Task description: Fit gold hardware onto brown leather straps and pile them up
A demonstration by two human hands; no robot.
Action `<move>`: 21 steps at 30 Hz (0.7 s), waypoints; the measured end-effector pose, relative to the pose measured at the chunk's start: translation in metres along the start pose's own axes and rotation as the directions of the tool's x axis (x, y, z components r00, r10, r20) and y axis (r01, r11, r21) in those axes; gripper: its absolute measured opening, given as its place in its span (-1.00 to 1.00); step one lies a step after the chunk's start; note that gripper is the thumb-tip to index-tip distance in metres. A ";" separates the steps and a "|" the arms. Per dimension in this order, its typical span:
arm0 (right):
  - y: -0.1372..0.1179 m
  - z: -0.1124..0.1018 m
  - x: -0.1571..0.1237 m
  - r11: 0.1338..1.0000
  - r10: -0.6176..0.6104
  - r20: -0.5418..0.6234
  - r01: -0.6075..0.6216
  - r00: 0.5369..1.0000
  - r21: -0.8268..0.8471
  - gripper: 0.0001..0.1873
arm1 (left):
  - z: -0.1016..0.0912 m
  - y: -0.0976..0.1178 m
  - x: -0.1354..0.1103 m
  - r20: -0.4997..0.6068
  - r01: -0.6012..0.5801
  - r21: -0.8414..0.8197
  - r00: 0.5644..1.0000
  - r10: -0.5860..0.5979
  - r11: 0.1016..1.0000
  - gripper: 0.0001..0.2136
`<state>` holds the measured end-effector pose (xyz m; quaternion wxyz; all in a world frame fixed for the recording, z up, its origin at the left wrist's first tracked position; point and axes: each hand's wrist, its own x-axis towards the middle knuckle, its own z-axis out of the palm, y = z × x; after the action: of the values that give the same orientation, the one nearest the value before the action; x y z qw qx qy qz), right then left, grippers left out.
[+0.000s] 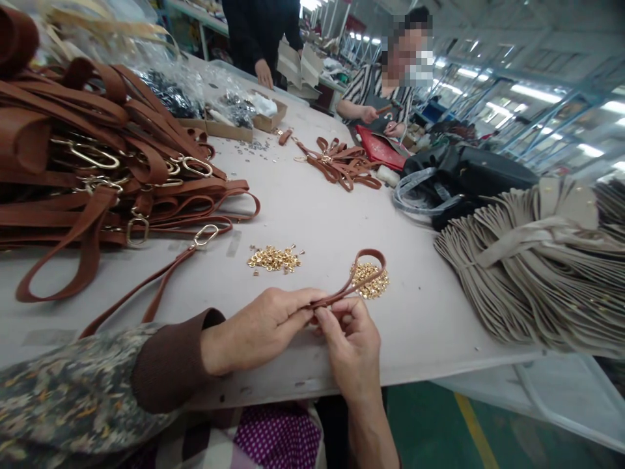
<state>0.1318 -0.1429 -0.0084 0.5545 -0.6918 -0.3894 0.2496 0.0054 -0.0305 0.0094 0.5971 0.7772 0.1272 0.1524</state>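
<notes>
My left hand [261, 327] and my right hand [350, 339] meet near the table's front edge and both pinch the ends of a small brown leather strap loop [359, 277]. The loop arches away from me over a small pile of gold rivets [372, 281]. A second heap of gold rivets [273, 258] lies just left of it. What sits between my fingertips besides the strap is hidden.
A big stack of brown straps with gold clasps [92, 169] fills the left. Beige straps [537, 273] pile up at the right, a black bag [469, 179] behind them. More brown straps [336, 163] and cardboard boxes [239, 124] lie farther back. Two other people work across the table [303, 208].
</notes>
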 end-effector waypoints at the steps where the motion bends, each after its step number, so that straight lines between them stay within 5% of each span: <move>1: 0.002 -0.006 0.005 0.996 -0.036 -0.007 0.035 0.999 -0.086 -0.82 | 0.000 -0.001 0.001 -0.024 0.038 -0.060 0.999 -0.039 0.997 -0.67; 4: 0.013 -0.029 0.020 0.875 -0.188 -0.025 0.156 0.982 -0.459 -0.80 | 0.000 -0.003 0.005 -0.083 0.136 -0.234 0.984 -0.159 0.963 -0.60; 8: 0.030 -0.055 0.036 0.507 -0.276 0.063 0.201 0.959 -0.839 -0.77 | -0.002 -0.001 0.006 -0.069 0.236 -0.323 0.960 -0.272 0.916 -0.53; 12: 0.040 -0.057 0.043 0.269 -0.285 0.127 0.206 0.950 -0.941 -0.77 | -0.003 0.002 0.005 -0.035 0.286 -0.369 0.946 -0.321 0.884 -0.51; 21: 0.039 -0.052 0.051 -0.025 -0.303 0.198 0.200 0.932 -0.979 -0.83 | -0.002 -0.001 0.007 -0.062 0.257 -0.495 0.943 -0.328 0.830 -0.58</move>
<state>0.2115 -0.1342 -0.0282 -0.0330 -0.8056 -0.5486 -0.2214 0.0111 -0.0252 0.0095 0.7765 0.5627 0.2458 0.1415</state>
